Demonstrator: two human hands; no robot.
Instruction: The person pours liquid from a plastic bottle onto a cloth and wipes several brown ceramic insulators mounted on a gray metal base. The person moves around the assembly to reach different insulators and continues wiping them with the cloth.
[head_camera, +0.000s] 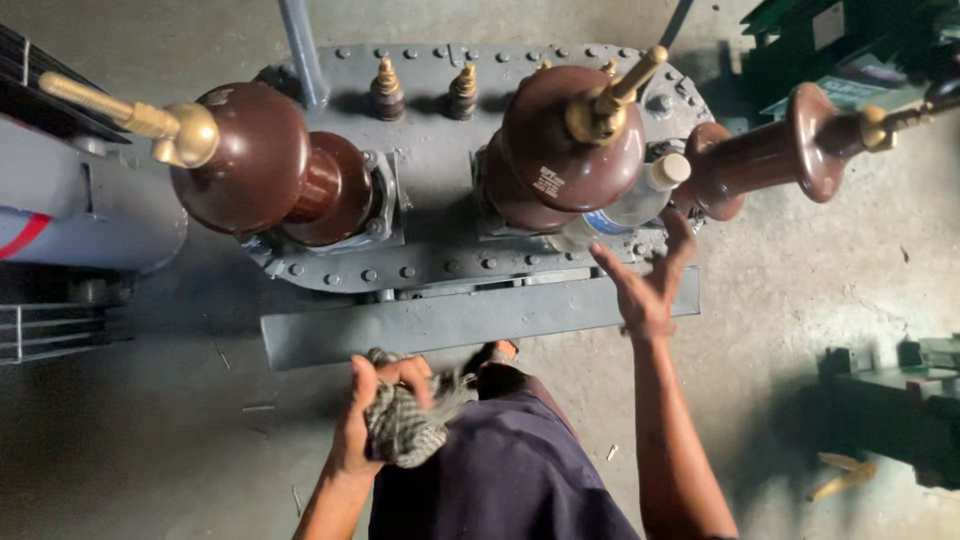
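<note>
Grey transformer lid (440, 160), clear bottle (625, 205), right hand (648, 285) spread, left hand (375, 415) clutching rag (405, 430)

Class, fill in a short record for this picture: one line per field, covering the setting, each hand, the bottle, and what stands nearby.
Setting: grey bolted steel transformer lid seen from above, on a concrete floor
Left hand: clutches a checked grey cloth rag
Right hand: open, fingers spread, just below the clear plastic bottle with a white cap, not gripping it
Bottle: lying tilted on the lid beside the middle brown porcelain insulator
Nearby: two more brown insulators with brass terminals, left and right
</note>
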